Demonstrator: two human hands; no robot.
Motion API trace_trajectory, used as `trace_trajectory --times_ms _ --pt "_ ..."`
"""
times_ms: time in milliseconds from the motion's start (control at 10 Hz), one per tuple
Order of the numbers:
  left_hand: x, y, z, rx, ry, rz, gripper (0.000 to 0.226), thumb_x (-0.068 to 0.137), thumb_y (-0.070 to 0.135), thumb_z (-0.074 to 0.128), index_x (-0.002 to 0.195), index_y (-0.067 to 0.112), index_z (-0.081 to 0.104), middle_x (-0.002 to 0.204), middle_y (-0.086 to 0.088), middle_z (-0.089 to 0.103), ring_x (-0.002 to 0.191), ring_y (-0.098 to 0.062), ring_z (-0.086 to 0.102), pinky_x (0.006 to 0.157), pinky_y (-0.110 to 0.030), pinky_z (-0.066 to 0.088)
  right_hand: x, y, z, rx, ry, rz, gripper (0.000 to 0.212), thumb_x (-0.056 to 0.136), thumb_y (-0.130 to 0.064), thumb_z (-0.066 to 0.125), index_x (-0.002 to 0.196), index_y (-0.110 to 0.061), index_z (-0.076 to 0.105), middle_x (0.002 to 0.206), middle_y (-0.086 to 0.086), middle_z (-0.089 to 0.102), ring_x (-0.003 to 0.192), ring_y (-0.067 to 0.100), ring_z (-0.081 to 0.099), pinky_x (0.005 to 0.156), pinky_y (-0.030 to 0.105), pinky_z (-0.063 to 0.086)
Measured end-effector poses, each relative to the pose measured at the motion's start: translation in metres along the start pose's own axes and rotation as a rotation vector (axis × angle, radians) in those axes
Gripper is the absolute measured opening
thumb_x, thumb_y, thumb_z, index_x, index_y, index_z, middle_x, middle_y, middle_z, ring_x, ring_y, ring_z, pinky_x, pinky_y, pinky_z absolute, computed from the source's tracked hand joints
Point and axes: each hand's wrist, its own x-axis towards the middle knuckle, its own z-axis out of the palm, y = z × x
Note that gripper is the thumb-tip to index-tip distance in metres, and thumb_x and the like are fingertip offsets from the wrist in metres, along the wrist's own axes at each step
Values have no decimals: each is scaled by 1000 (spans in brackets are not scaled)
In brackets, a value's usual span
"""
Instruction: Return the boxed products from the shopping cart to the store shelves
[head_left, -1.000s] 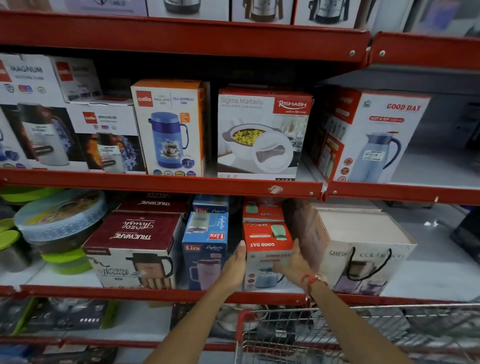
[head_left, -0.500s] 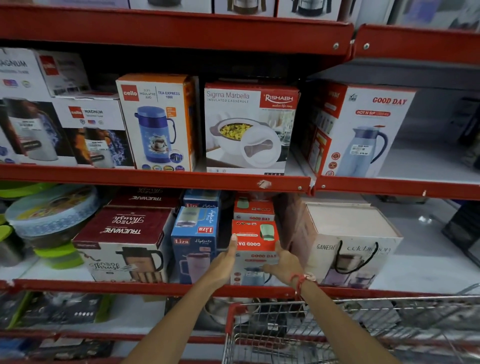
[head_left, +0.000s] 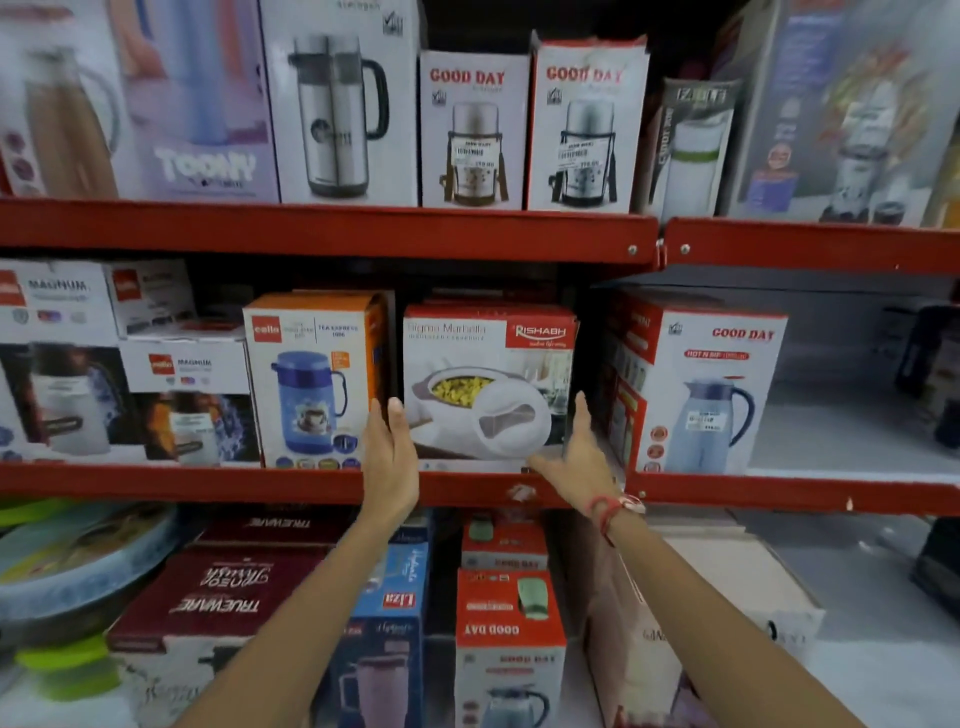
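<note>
A white and red Rishabh casserole box (head_left: 488, 384) stands on the middle red shelf (head_left: 311, 486). My left hand (head_left: 389, 457) is flat and open at the box's lower left corner. At the lower right corner is my right hand (head_left: 579, 462), fingers spread, thumb under the front edge. Neither hand closes around the box. Below, on the lower shelf, a small red Good Day box (head_left: 509, 639) stands between a blue Liza box (head_left: 387, 623) and a white Ganesh box (head_left: 691, 623). The shopping cart is out of view.
An orange Cello jug box (head_left: 317, 379) stands left of the casserole box, a Good Day jug box (head_left: 701, 389) to its right with bare shelf beyond. The top shelf holds flask boxes (head_left: 524, 130). Truewave boxes (head_left: 213, 608) and round containers (head_left: 78, 566) sit lower left.
Both hands left the small red Good Day box on the lower shelf and rose to the casserole box on the middle shelf. The view tilted upward, and the cart dropped out of sight.
</note>
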Motion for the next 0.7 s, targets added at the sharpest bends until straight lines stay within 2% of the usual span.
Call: trace_trajectory --times_ms 100,200,300,400,500,600,700 --pt "17 -1 7 83 -143 -127 93 70 71 7 149 23 -1 160 -2 5 147 -22 6 118 -38 6 13 1 7 0 -105 51 118 78 -21 69 138 -37 -32 139 21 49 118 36 55 93 36 45" --pt "16 -10 5 269 -215 -98 100 66 80 -2 149 25 13 158 -5 17 146 -26 11 117 -45 9 13 3 11 -71 -68 33 118 76 -19 70 140 -36 -29 140 21 44 117 37 53 95 37 45" --pt "13 -30 -2 323 -181 -44 104 63 89 -5 146 32 22 153 -5 31 143 -22 22 115 -48 18 -1 4 7 -104 -28 5 112 78 -24 68 143 -37 -23 139 22 37 117 38 52 98 39 43" --pt "13 -32 -8 322 -214 -57 97 66 88 -3 145 36 20 156 -2 25 145 -21 18 117 -52 16 -13 10 3 -169 -39 4 112 78 -27 68 143 -37 -22 141 21 33 120 37 50 100 38 42" --pt "4 -20 -9 374 -248 -47 97 68 85 -1 147 31 14 158 -3 16 145 -21 14 116 -48 13 -18 0 0 -190 -9 39 109 77 -34 69 145 -37 -16 142 22 32 123 38 46 102 40 41" --pt "5 15 -11 373 -155 98 86 79 75 7 149 26 2 157 -6 15 143 -25 19 115 -46 20 -8 -25 -11 -218 245 -136 96 80 -39 64 149 -29 -3 143 18 31 126 36 40 105 44 41" --pt "18 71 -21 434 78 455 73 89 61 13 149 21 -1 159 -4 7 147 -20 9 120 -42 13 -9 -47 -43 -158 237 -75 104 56 -80 57 140 -25 33 144 14 39 140 31 29 116 45 28"
